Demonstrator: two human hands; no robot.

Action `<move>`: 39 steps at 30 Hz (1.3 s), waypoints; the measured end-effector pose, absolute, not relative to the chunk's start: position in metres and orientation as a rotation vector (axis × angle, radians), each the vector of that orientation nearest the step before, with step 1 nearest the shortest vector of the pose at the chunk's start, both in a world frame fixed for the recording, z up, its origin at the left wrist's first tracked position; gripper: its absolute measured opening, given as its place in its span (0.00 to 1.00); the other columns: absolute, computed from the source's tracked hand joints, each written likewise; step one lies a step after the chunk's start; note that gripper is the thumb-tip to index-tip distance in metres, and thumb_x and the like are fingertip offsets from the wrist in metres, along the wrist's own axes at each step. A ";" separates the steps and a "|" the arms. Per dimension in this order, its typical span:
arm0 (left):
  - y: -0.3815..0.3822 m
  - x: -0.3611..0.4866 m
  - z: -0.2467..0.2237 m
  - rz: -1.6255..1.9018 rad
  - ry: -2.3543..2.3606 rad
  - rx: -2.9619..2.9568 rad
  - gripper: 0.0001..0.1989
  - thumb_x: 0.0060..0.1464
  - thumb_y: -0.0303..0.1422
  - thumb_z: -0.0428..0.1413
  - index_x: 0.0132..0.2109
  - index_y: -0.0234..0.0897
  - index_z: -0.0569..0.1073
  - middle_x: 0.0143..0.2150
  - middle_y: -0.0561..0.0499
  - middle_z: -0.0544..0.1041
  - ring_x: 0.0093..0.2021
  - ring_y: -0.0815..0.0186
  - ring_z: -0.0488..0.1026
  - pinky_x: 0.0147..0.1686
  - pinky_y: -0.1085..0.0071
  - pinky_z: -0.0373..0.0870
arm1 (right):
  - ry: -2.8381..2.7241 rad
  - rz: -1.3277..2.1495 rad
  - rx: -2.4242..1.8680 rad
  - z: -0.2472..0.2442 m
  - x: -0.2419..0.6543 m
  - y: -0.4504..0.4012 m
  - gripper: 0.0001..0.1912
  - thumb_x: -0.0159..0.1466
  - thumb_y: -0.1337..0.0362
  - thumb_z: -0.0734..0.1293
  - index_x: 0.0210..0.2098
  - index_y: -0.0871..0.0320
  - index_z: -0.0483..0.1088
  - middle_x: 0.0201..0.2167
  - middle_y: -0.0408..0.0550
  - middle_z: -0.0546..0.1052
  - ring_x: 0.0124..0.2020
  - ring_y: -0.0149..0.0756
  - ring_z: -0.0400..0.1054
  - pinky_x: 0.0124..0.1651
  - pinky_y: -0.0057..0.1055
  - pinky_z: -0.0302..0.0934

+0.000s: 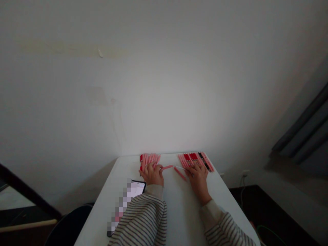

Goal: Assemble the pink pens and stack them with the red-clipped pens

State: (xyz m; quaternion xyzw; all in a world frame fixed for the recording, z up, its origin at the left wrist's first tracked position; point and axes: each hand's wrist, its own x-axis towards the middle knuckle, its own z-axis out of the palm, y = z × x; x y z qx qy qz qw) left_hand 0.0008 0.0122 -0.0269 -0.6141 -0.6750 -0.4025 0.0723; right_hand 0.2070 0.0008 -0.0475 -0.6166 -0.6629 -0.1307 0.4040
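My left hand (153, 175) is closed, with a short pink pen part (167, 167) pinched at its fingertips and pointing right. My right hand (197, 176) pinches a thin white stick (180, 167), which looks like a pen refill; its tip points left toward the pink part, a small gap apart. Just below the stick a pink pen barrel (180, 173) lies slanted on the white table. Beyond my left hand is a row of pink pens (151, 159), partly hidden by my fingers. Another row of pink pens (182, 160) lies beyond my right hand.
A phone (138, 186) with a lit screen, partly blurred out, lies by my left forearm. Red pieces (191, 156) and a black strip (200, 155) lie among the right-hand pens. A wall (164, 85) stands directly behind the table (179, 212).
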 end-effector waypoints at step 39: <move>0.012 0.013 -0.034 -1.262 -1.811 -2.132 0.08 0.49 0.42 0.58 0.35 0.48 0.78 0.48 0.49 0.73 0.52 0.58 0.65 0.55 0.50 0.52 | -1.739 -0.171 -1.377 -0.037 0.200 -0.004 0.08 0.62 0.57 0.65 0.37 0.47 0.77 0.35 0.46 0.73 0.41 0.39 0.60 0.44 0.36 0.53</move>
